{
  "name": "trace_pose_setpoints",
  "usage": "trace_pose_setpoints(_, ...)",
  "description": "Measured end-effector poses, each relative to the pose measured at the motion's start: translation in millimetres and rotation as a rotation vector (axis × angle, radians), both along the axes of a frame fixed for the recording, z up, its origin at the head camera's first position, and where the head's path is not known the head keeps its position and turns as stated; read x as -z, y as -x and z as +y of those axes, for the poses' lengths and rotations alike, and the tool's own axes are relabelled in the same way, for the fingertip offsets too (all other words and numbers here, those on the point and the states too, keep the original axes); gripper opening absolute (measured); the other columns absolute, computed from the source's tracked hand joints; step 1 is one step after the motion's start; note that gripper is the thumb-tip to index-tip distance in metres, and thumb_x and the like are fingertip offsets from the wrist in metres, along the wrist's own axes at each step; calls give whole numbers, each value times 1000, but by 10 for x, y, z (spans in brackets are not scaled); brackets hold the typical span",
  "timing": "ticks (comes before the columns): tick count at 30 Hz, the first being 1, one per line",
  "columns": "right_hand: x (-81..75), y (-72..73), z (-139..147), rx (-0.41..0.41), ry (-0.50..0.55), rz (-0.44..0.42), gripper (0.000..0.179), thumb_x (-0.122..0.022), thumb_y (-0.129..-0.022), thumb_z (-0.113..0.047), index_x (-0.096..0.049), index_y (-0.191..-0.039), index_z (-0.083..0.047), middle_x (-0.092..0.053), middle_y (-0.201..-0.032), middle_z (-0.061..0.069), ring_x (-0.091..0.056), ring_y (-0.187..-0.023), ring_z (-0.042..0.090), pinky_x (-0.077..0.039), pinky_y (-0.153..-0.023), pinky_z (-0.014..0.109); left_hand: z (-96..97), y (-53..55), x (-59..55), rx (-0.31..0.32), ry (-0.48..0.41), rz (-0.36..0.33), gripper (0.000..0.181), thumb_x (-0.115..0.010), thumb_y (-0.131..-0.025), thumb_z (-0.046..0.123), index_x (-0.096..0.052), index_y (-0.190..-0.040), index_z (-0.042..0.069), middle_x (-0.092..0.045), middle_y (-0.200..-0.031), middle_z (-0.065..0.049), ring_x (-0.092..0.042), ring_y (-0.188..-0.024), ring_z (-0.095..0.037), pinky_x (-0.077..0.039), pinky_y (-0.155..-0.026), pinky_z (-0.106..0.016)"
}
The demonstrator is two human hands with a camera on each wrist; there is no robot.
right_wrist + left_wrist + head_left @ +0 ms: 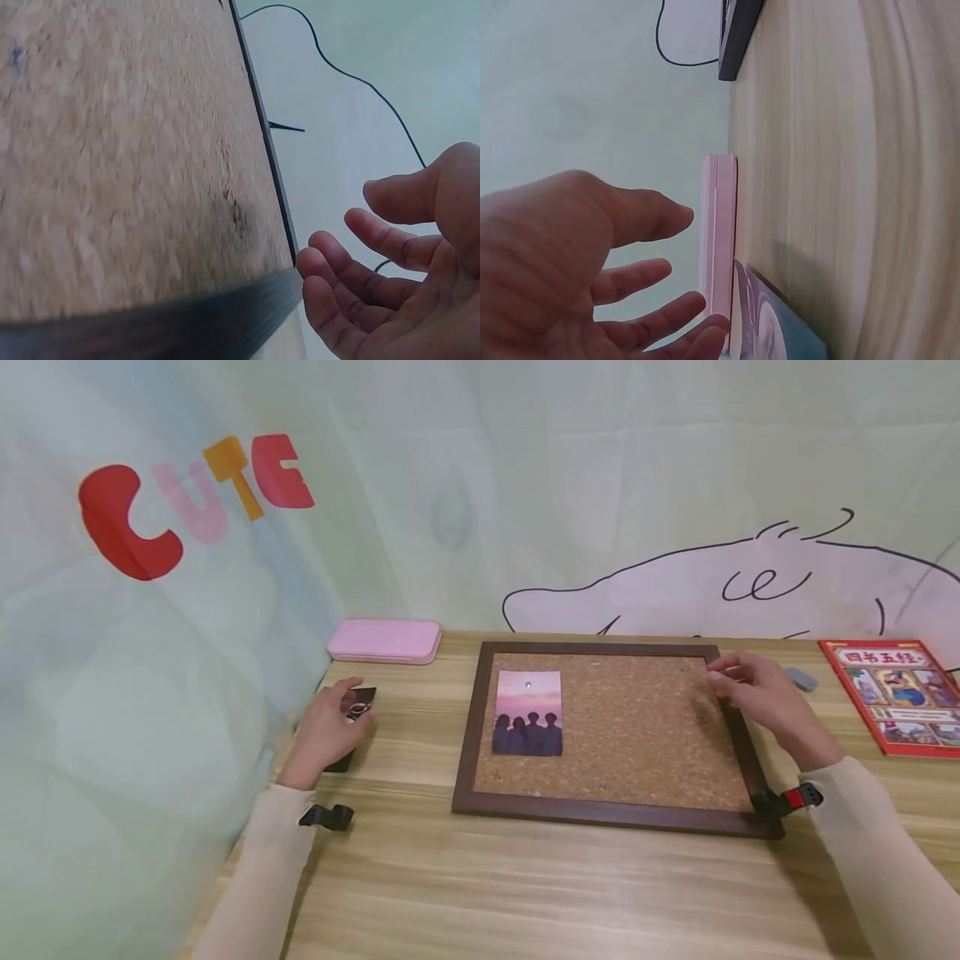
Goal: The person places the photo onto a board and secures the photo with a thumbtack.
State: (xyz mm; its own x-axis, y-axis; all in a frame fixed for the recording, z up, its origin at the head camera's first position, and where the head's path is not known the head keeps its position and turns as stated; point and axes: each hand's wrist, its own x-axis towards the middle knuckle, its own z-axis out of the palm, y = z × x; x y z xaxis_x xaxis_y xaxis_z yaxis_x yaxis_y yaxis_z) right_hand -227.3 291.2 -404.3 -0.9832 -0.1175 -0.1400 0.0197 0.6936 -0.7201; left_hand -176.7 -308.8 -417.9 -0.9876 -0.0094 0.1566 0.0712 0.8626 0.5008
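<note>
Corkboard (637, 735), just one, lies on your surface (525, 893). Your right hand (772, 700) is by its far-right corner, your left hand (321, 731) at dark prints (363, 695), all fingers relaxed, empty. Only the head view shows one pinned photo (527, 717), one pin (528, 685).

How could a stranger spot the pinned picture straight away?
On the wooden table, find the dark-framed corkboard. The picture sits on its left part: four dark silhouettes beneath a pink sky. Unlike the dark card by the left hand, it has a pale pin near its top.
</note>
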Motion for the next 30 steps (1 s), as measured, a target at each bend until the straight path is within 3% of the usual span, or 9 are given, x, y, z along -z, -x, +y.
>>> trace_pose_setpoints(8, 38, -32, 140, 42, -19, -3, 54, -45, -114, -39, -51, -147, 4, -59, -141, 33, -63, -120, 40, -49, -80, 22, -146, -73, 13, -66, -30, -43, 60, -68, -98, 16, -52, -152, -4, -64, -131, -36, -63, -118, -50, -51, -96, -60)
trace_pose_setpoints(11, 47, -38, 202, 52, -27, 16, 53, -47, -114, -38, -53, -145, 5, -61, -139, 33, -67, -105, 21, -51, -77, 19, -202, -98, 2, -75, -32, -51, 62, -69, -95, 17, -53, -152, -3, -64, -130, -35, -63, -118, -50, -50, -97, -61)
trace_pose_setpoints(14, 65, -36, 275, 72, -34, 39, 51, -48, -114, -36, -54, -143, 5, -61, -137, 34, -60, -90, -2, -52, -73, 18, -242, -114, -6, -77, -37, -65, 65, -71, -92, 17, -53, -151, -4, -63, -133, -37, -61, -120, -52, -49, -98, -64)
trace_pose_setpoints(17, 84, -28, 353, 93, -36, 56, 49, -48, -114, -33, -55, -142, 6, -62, -136, 36, -56, -83, -9, -53, -71, 20, -277, -120, 5, -85, -24, -85, 66, -74, -93, 18, -52, -151, -5, -60, -137, -40, -58, -124, -55, -47, -101, -66)
trace_pose_setpoints(19, 89, -25, 405, 104, -46, 47, 49, -47, -114, -33, -54, -143, 6, -60, -136, 35, -59, -86, -2, -52, -70, 19, -292, -124, 15, -93, -12, -97, 67, -74, -94, 18, -51, -151, -6, -59, -138, -41, -57, -126, -56, -45, -103, -67)
trace_pose_setpoints(22, 86, -27, 471, 119, -60, 24, 50, -45, -115, -31, -52, -145, 7, -57, -137, 35, -63, -100, 20, -50, -70, 17, -301, -133, 24, -103, 1, -103, 66, -75, -94, 18, -52, -150, -7, -59, -139, -41, -55, -129, -57, -44, -105, -68)
trace_pose_setpoints(25, 79, -31, 522, 135, -70, -9, 50, -42, -115, -30, -49, -146, 9, -54, -139, 35, -58, -114, 39, -48, -72, 17, -313, -141, 33, -107, 0, -108, 65, -74, -96, 19, -52, -150, -9, -58, -140, -41, -55, -128, -57, -44, -104, -67)
trace_pose_setpoints(30, 71, -32, 608, 152, -103, -46, 52, -41, -115, -32, -52, -146, 9, -55, -138, 36, -54, -116, 41, -46, -80, 30, -340, -145, 54, -119, 27, -136, 66, -74, -97, 21, -51, -150, -10, -56, -144, -41, -52, -130, -57, -43, -105, -68)
